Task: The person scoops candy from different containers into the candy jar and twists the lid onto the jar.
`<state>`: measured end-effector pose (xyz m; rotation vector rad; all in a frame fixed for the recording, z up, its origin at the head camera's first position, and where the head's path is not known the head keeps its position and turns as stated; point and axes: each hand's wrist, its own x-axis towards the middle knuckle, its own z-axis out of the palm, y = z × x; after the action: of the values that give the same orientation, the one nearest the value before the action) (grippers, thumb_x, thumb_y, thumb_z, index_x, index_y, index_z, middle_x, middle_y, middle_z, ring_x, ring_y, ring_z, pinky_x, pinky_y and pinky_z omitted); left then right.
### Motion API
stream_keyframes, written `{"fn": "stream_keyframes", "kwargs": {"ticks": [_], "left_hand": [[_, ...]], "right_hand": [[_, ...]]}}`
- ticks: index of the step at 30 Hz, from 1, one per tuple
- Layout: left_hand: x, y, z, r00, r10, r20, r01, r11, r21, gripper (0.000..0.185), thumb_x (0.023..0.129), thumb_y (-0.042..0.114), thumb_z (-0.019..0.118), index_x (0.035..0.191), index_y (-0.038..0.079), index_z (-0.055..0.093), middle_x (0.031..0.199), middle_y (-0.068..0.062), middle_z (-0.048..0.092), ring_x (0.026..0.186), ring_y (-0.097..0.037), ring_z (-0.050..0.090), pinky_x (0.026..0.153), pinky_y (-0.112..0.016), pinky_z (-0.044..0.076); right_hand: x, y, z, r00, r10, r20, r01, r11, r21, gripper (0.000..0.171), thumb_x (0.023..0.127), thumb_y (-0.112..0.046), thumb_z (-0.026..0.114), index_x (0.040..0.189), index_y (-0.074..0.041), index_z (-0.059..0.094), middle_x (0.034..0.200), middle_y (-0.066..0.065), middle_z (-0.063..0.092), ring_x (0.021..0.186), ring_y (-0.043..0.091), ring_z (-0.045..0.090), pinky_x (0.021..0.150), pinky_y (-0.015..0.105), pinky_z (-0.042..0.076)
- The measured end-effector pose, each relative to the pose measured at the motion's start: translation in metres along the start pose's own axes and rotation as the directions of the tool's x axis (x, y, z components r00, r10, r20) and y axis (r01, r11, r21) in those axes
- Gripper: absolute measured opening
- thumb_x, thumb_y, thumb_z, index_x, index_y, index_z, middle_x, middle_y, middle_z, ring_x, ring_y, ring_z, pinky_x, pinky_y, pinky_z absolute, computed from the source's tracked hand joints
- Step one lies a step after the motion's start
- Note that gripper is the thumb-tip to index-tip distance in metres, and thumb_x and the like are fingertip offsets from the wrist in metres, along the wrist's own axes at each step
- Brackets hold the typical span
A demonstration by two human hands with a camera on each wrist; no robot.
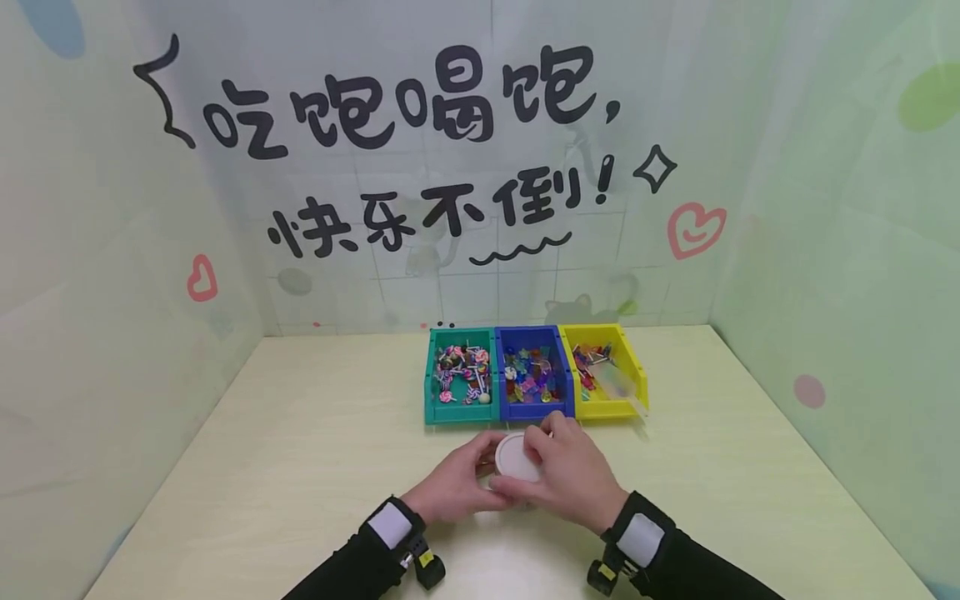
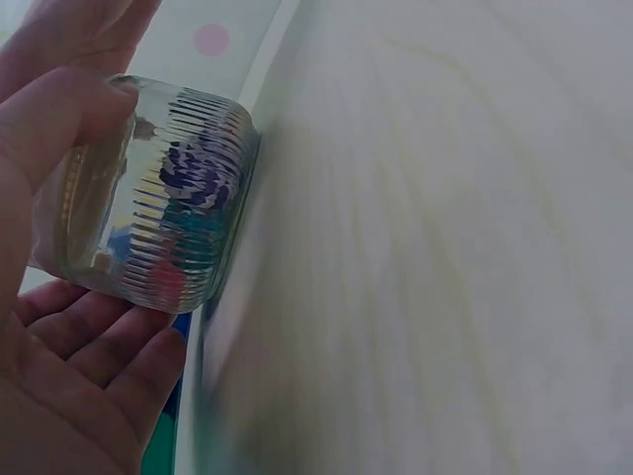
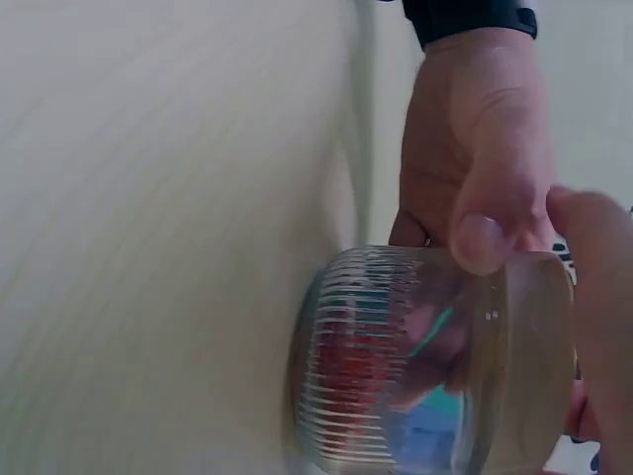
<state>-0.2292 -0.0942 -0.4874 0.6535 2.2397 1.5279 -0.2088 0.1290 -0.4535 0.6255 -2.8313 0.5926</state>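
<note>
Between my hands a small clear glass jar (image 2: 188, 198) with a ribbed lower wall stands on the table. Purple-and-white, teal, red and blue pieces show through its glass. A round whitish lid (image 1: 514, 458) sits on top. My left hand (image 1: 461, 479) grips the jar's side, its thumb near the rim and its fingers curving round the far side. From the other side my right hand (image 1: 573, 471) grips the lid, thumb at the near edge and curled fingers over the top. In the right wrist view, the lid (image 3: 539, 366) covers the jar's mouth.
Behind the hands stand three joined bins: a green bin (image 1: 461, 414) with small lollipop-like pieces, a blue bin (image 1: 536, 412) with colourful translucent pieces, and a yellow bin (image 1: 633, 371) with small pieces and a translucent scoop (image 1: 617, 383). A printed wall (image 1: 480, 292) borders the table's back.
</note>
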Motion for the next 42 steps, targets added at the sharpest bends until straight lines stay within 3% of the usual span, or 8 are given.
{"fn": "stream_keyframes", "kwargs": {"ticks": [6, 12, 19, 26, 31, 35, 38, 42], "left_hand": [[0.001, -0.001, 0.000, 1.000, 0.001, 0.000, -0.001, 1.000, 0.001, 0.074, 0.093, 0.016, 0.088, 0.156, 0.015, 0.050, 0.157, -0.008, 0.059, 0.152, -0.034, 0.054, 0.130, -0.051, 0.043], [0.000, 0.000, -0.001, 1.000, 0.009, -0.001, -0.009, 1.000, 0.003, 0.073, 0.093, 0.018, 0.089, 0.155, 0.014, 0.051, 0.155, -0.007, 0.060, 0.150, -0.033, 0.056, 0.130, -0.054, 0.043], [-0.001, 0.001, -0.001, 1.000, 0.002, -0.001, -0.002, 1.000, 0.000, 0.073, 0.093, 0.018, 0.089, 0.155, 0.014, 0.051, 0.155, -0.007, 0.060, 0.150, -0.033, 0.056, 0.129, -0.054, 0.044], [-0.001, 0.001, -0.001, 1.000, 0.005, -0.001, -0.005, 1.000, 0.005, 0.074, 0.092, 0.018, 0.090, 0.155, 0.015, 0.051, 0.157, -0.008, 0.059, 0.152, -0.035, 0.055, 0.129, -0.054, 0.043], [0.000, 0.001, -0.002, 1.000, 0.003, -0.002, -0.003, 1.000, 0.011, 0.074, 0.093, 0.020, 0.090, 0.155, 0.015, 0.051, 0.156, -0.007, 0.059, 0.151, -0.034, 0.055, 0.130, -0.053, 0.043], [0.000, 0.001, -0.002, 1.000, 0.005, -0.003, -0.005, 1.000, 0.015, 0.073, 0.092, 0.020, 0.090, 0.155, 0.015, 0.052, 0.154, -0.006, 0.060, 0.150, -0.032, 0.056, 0.130, -0.052, 0.043], [0.000, 0.001, -0.001, 1.000, 0.004, -0.002, -0.004, 1.000, 0.020, 0.074, 0.092, 0.020, 0.091, 0.154, 0.014, 0.052, 0.154, -0.006, 0.060, 0.150, -0.032, 0.056, 0.130, -0.053, 0.043], [0.000, 0.000, -0.001, 1.000, -0.001, 0.002, 0.001, 1.000, 0.007, 0.074, 0.092, 0.020, 0.090, 0.155, 0.015, 0.051, 0.155, -0.006, 0.060, 0.151, -0.032, 0.055, 0.130, -0.053, 0.043]], "right_hand": [[0.000, 0.013, -0.010, 0.984, -0.138, 0.115, 0.120, 0.981, 0.152, 0.048, 0.088, -0.065, 0.084, 0.094, -0.027, 0.055, 0.134, 0.000, 0.063, 0.123, 0.021, 0.059, 0.101, 0.039, 0.062], [0.002, 0.025, -0.022, 0.948, -0.191, 0.254, 0.113, 0.950, 0.292, 0.035, 0.091, -0.045, 0.085, 0.102, -0.029, 0.057, 0.162, 0.007, 0.055, 0.150, 0.034, 0.052, 0.119, 0.061, 0.053], [0.003, 0.027, -0.017, 0.964, -0.176, 0.199, 0.119, 0.955, 0.271, 0.039, 0.088, -0.048, 0.091, 0.102, -0.028, 0.061, 0.124, -0.003, 0.056, 0.119, 0.017, 0.058, 0.102, 0.035, 0.062], [0.002, 0.017, -0.008, 0.992, -0.033, 0.122, 0.016, 0.991, 0.134, 0.060, 0.079, -0.078, 0.084, 0.088, -0.026, 0.056, 0.097, -0.003, 0.041, 0.088, 0.011, 0.046, 0.069, 0.023, 0.041], [0.001, 0.017, -0.010, 0.991, -0.078, 0.107, 0.062, 0.986, 0.153, 0.053, 0.084, -0.072, 0.085, 0.088, -0.027, 0.056, 0.118, 0.000, 0.056, 0.108, 0.015, 0.056, 0.087, 0.029, 0.058], [0.002, 0.023, -0.013, 0.973, -0.185, 0.136, 0.153, 0.964, 0.216, 0.034, 0.088, -0.048, 0.086, 0.090, -0.029, 0.058, 0.149, 0.002, 0.063, 0.139, 0.025, 0.056, 0.113, 0.054, 0.057], [0.002, 0.025, -0.014, 0.964, -0.218, 0.152, 0.176, 0.952, 0.248, 0.028, 0.088, -0.040, 0.086, 0.090, -0.030, 0.059, 0.151, -0.002, 0.065, 0.142, 0.025, 0.055, 0.115, 0.057, 0.055], [0.001, 0.025, -0.011, 0.975, -0.194, 0.106, 0.164, 0.956, 0.244, 0.034, 0.089, -0.048, 0.088, 0.094, -0.030, 0.061, 0.129, -0.006, 0.064, 0.124, 0.016, 0.056, 0.103, 0.039, 0.059]]}}
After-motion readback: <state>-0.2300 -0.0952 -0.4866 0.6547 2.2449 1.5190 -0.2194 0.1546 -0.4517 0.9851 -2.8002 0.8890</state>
